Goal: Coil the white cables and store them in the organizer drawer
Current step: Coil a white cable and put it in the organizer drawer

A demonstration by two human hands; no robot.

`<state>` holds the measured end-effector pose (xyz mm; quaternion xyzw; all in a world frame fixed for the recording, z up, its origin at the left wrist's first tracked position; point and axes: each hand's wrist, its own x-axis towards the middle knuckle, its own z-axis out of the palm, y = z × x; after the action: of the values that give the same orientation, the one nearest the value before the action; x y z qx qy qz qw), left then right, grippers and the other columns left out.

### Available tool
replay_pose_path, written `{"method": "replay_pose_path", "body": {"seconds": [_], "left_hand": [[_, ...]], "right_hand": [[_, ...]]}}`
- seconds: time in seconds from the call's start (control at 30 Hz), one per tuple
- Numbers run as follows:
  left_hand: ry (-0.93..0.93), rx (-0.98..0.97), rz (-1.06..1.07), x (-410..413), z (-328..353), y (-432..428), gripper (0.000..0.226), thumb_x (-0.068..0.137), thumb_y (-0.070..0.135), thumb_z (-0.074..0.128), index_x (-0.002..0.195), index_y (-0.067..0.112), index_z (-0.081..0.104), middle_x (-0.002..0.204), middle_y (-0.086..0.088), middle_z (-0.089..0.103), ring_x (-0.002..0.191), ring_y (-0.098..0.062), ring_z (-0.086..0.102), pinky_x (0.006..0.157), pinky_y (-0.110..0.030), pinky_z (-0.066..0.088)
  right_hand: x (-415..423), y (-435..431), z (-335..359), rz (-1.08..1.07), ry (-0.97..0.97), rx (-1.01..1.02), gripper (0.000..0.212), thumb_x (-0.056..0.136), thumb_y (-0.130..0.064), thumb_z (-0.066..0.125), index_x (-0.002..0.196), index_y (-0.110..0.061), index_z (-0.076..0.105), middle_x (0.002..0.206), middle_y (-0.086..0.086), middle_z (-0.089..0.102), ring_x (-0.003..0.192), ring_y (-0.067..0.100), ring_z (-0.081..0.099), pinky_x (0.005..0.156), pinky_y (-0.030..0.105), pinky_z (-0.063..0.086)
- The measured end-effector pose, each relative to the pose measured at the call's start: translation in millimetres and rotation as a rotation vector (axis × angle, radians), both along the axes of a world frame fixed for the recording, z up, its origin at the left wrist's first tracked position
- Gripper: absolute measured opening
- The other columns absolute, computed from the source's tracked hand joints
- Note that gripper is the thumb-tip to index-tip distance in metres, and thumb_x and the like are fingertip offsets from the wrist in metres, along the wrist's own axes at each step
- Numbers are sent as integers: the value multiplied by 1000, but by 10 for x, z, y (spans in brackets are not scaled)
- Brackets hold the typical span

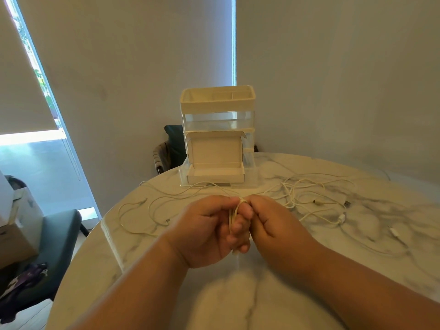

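Pale walls and a drawn roller blind (23, 91) frame a round marble table (309, 270), with daylight showing in strips beside and beneath the blind. A dark green chair (59, 234) stands at the table's left edge, beside stacked cardboard boxes (14, 239); a second dark chair (171, 144) sits behind the far rim.

At the back of the table stands a cream and clear plastic organizer (217, 108). Its bottom drawer (183, 179) is pulled out, and a white box (215, 153) sits in it with its lid raised.

Over the table's near centre, a person's two bare hands meet. The left hand (202, 232) has its fingers curled round the loops of a coiled white cable (234, 213), which hangs between the two palms. The right hand (273, 225) presses in from the other side, thumb and fingers curled onto the top of the same coil. Both hands are held above the marble, in front of the organizer.

More loose white cables (309, 196) lie tangled on the table to the right, and another white cable (142, 210) trails in open curves to the left.
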<state>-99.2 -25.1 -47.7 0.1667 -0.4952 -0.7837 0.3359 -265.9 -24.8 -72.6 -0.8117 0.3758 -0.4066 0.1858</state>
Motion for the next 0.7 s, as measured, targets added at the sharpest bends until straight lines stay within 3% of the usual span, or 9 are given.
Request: {"method": "replay_pose_path", "body": {"seconds": [0.13,0.27,0.37,0.47,0.57,0.7], "left_hand": [[-68,-26,39,-6,-11,4,40,94,22,38,86,3,71,59,-4,58,47,-14,50,58,-31,49],[-69,-37,35,-9,-13,11,42,94,24,34,84,6,71,57,-1,55,45,-12,48,58,-30,49],[-30,-12,34,-28,-7,13,37,94,26,36,77,11,66,52,4,46,43,-10,41,55,-27,45],[8,45,47,-53,-8,11,31,90,31,44,68,16,60,48,8,38,40,-8,35,51,-25,42],[56,70,39,-66,-9,9,30,89,31,45,66,17,56,46,9,36,37,-6,34,48,-24,40],[97,50,60,-81,-17,0,28,92,28,44,68,16,55,48,9,36,38,-6,36,48,-25,40]], "right_hand": [[-27,-28,46,31,97,8,25,87,-17,37,77,-34,51,79,-8,64,83,16,63,78,44,51],[-28,14,85,96,102,15,36,89,-3,39,76,-32,54,75,-11,66,81,13,65,78,43,51],[-15,13,64,69,31,25,29,93,-7,40,80,-30,53,79,-5,67,77,15,65,76,44,52],[-7,40,74,5,9,15,25,93,-18,41,79,-35,54,76,-8,65,75,11,63,72,36,50],[-7,39,61,-80,56,-37,22,92,-29,39,82,-23,57,75,-5,62,75,12,60,71,42,47],[-6,33,49,-35,-32,9,25,99,-26,40,89,-18,62,80,-3,64,79,15,61,75,38,49]]}}
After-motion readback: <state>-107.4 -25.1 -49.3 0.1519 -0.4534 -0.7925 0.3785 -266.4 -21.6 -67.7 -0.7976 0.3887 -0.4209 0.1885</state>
